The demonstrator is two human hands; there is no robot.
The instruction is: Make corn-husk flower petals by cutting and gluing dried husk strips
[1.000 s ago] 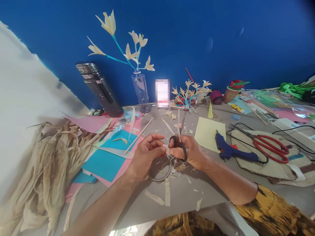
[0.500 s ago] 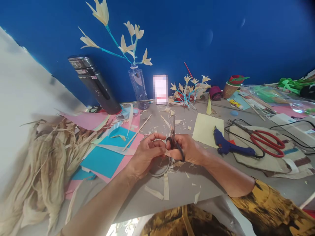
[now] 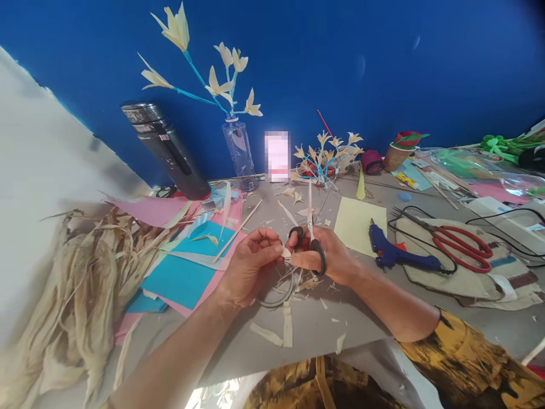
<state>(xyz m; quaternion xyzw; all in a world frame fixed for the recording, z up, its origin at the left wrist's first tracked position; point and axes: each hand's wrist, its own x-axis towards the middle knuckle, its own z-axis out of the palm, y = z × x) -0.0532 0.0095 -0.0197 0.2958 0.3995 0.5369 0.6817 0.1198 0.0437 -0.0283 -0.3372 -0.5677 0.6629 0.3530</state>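
Between the fingertips of my left hand is pinched a small pale piece of dried husk. My right hand has a pair of black-handled scissors looped on its fingers, blades pointing away from me. The right fingertips come close to the husk piece; whether they touch it I cannot tell. Below the hands lies a coil of wire, partly covered by them. Pale husk strips and small scraps are scattered around it on the table.
At left lie a bundle of dried husks and blue paper sheets. A dark flask and a bottle with husk flowers stand behind. On the right are a glue gun, red-handled shears and yellow paper.
The scissors have swung to the right and more upright in my right hand, showing their blades more plainly. My hands have parted slightly, and the husk piece shows more between them.
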